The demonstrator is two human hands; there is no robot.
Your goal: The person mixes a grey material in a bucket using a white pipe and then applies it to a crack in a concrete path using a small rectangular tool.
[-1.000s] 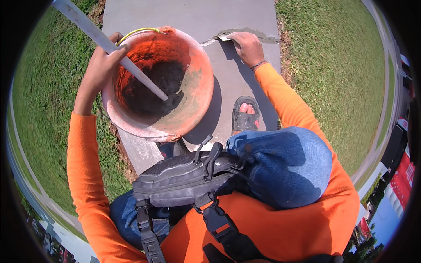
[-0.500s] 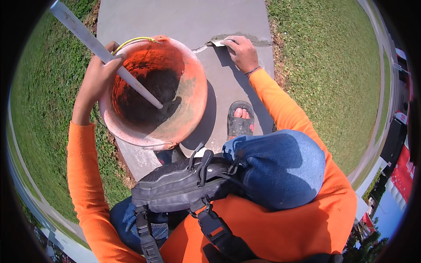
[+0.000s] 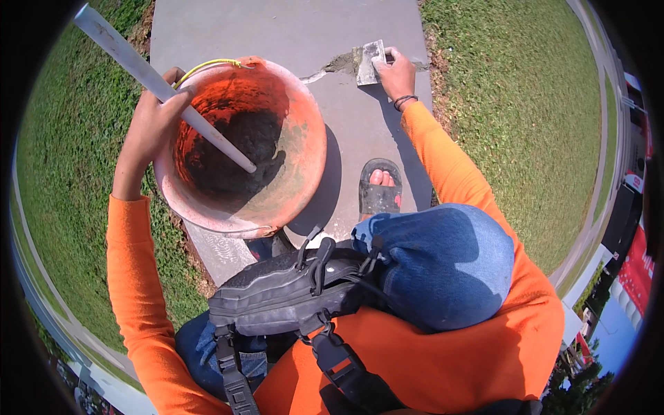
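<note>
My left hand (image 3: 153,117) is closed around a white plastic pipe (image 3: 149,72) at the left rim of an orange bucket (image 3: 294,187). The pipe slants down into the bucket, its lower end resting at the dark grey mortar (image 3: 235,155) inside. Between the thumb and fingers of my right hand (image 3: 397,75) is a small flat rectangular scraper (image 3: 370,62), smeared with grey. It is tilted up with its face showing, over a strip of wet mortar (image 3: 339,63) along a crack in the concrete path. Whether the scraper touches the path, I cannot tell.
The concrete path (image 3: 290,31) runs between grass on the left (image 3: 76,173) and right (image 3: 512,138). My sandalled foot (image 3: 380,187) stands on it, right of the bucket. A black bag (image 3: 283,287) hangs at my front, beside my denim-covered knee (image 3: 449,266).
My right hand has shifted slightly right and turned the scraper from nearly edge-on to face-up, uncovering some mortar. The left hand, pipe and bucket have barely moved.
</note>
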